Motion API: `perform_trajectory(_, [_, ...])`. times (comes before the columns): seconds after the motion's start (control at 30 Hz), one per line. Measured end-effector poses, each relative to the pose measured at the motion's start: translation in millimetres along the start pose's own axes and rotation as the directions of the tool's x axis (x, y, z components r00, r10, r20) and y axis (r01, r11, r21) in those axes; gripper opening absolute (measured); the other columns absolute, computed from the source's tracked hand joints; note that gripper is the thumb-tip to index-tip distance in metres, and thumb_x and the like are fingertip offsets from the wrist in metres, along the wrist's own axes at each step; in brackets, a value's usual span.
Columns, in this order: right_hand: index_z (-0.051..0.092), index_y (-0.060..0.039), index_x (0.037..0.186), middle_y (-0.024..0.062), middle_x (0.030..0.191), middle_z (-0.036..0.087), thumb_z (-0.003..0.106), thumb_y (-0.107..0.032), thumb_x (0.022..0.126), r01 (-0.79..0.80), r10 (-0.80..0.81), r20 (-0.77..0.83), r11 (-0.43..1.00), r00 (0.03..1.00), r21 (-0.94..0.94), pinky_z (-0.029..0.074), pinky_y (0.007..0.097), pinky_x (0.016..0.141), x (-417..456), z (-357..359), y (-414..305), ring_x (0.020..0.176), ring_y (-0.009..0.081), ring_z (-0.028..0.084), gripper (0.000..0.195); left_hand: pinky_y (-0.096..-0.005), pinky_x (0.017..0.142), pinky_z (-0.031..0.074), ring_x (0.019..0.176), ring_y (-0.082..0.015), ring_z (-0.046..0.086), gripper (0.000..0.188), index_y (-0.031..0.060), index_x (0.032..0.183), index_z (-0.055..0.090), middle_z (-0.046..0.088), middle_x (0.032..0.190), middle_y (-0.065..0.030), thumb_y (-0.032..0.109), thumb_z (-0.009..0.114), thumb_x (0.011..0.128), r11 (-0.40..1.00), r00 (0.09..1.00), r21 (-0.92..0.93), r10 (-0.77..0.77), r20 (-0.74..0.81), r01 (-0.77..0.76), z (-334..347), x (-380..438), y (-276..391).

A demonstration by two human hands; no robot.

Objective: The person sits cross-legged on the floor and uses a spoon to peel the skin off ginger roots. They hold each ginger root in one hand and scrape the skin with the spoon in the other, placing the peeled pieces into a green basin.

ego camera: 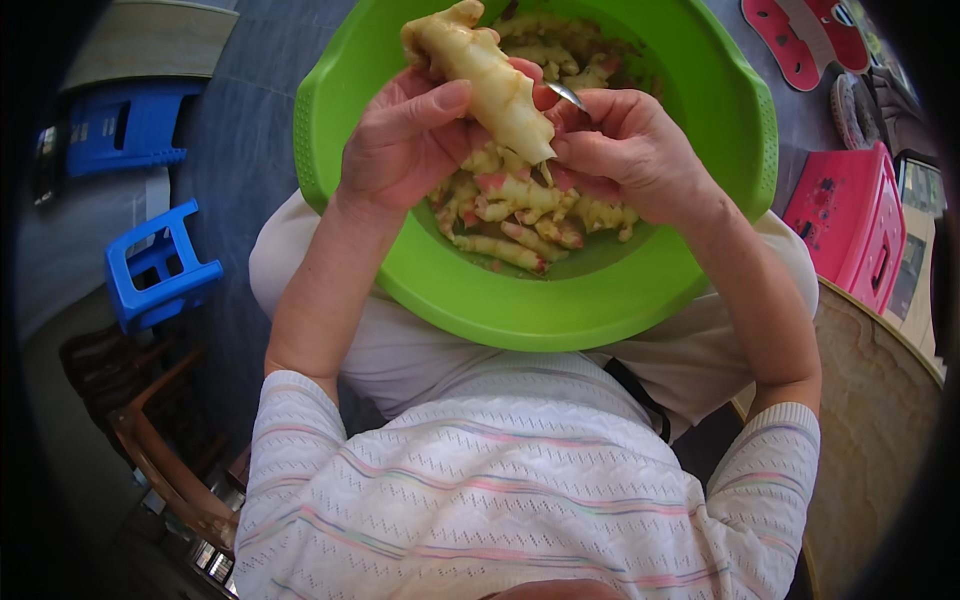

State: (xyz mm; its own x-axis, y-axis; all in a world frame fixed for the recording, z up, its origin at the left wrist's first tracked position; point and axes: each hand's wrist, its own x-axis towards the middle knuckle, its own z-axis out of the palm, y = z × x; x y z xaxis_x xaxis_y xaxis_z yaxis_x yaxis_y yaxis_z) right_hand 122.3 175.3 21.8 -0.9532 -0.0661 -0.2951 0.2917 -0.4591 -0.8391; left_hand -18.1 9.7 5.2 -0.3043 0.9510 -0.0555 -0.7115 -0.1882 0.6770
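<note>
A large pale ginger root (491, 94) is gripped in my left hand (405, 139), its thick end towards the top. My right hand (626, 146) pinches a small metal tool (566, 96), perhaps a spoon; most of it is hidden by the fingers. The right fingertips are close beside the lower end of the root, where a thin strip hangs down. Both hands are above a green plastic basin (540, 315). Inside the basin lie several smaller ginger pieces (525, 199) with pink tips, in what looks like shallow water.
To the left on the grey floor (247, 82) are a blue plastic stool (161, 262) and another blue stool (127, 124). A wooden chair (161, 457) stands at lower left. On the right are a pink plastic stool (844, 221), a red mat-like item (806, 37) and a marbled tabletop (874, 420).
</note>
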Motion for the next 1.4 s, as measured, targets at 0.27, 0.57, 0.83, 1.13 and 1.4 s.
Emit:
perform_trajectory(0.27, [0.062, 0.0006, 0.090, 0.0064, 0.069, 0.063, 0.065, -0.016, 0.081, -0.036, 0.034, 0.041, 0.998, 0.999, 0.043, 0.031, 0.0159, 0.040, 0, 0, -2, 0.044, 0.0026, 0.041, 0.020, -0.0458, 0.099, 0.035, 0.114, -0.0320, 0.044, 0.054, 0.0059, 0.121, 0.038, 0.051, 0.116, -0.0149, 0.001, 0.052, 0.070, 0.943, 0.988, -0.319, -0.052, 0.144, 0.096, -2, 3, 6])
perform_trajectory(0.57, [0.062, 0.0002, 0.091, 0.0046, 0.068, 0.063, 0.064, -0.015, 0.083, -0.024, 0.020, 0.078, 0.998, 0.997, 0.053, 0.031, 0.0161, 0.040, 3, 4, 6, 0.045, 0.0027, 0.040, 0.017, -0.0436, 0.097, 0.035, 0.104, -0.0287, 0.047, 0.048, 0.0086, 0.103, 0.043, 0.055, 0.097, -0.0092, -0.005, 0.052, 0.058, 0.944, 0.969, -0.317, -0.007, 0.248, 0.088, -5, 5, 2])
perform_trajectory(0.83, [0.063, 0.0003, 0.086, 0.0042, 0.067, 0.062, 0.063, -0.014, 0.083, -0.024, 0.019, 0.074, 0.998, 0.997, 0.063, 0.032, 0.0162, 0.040, 1, 3, 8, 0.045, 0.0031, 0.042, 0.014, -0.0417, 0.096, 0.035, 0.108, -0.0244, 0.042, 0.045, 0.0169, 0.099, 0.050, 0.054, 0.095, -0.0045, -0.008, 0.053, 0.061, 0.988, 0.929, -0.153, 0.047, 0.367, 0.010, -10, 8, 0])
perform_trajectory(1.13, [0.064, -0.0007, 0.088, 0.0042, 0.068, 0.064, 0.068, -0.016, 0.079, 0.030, -0.022, 0.103, 0.997, 0.994, -0.074, 0.032, 0.0157, 0.039, -4, 5, -3, 0.044, 0.0018, 0.044, 0.018, -0.0380, 0.093, 0.033, 0.106, -0.0283, 0.041, 0.050, 0.0164, 0.103, 0.051, 0.051, 0.104, -0.0104, -0.008, 0.056, 0.060, 0.975, 0.911, -0.221, 0.064, 0.408, 0.031, -13, 8, -3])
perform_trajectory(1.4, [0.064, -0.0003, 0.088, 0.0040, 0.065, 0.063, 0.064, -0.015, 0.081, 0.034, -0.025, 0.104, 0.996, 0.994, -0.086, 0.034, 0.0157, 0.039, -8, 7, -5, 0.043, 0.0020, 0.045, 0.016, -0.0388, 0.093, 0.034, 0.103, -0.0286, 0.043, 0.048, 0.0152, 0.103, 0.051, 0.053, 0.101, -0.0100, -0.008, 0.056, 0.062, 0.968, 0.906, -0.248, 0.075, 0.416, 0.034, -13, 9, -8])
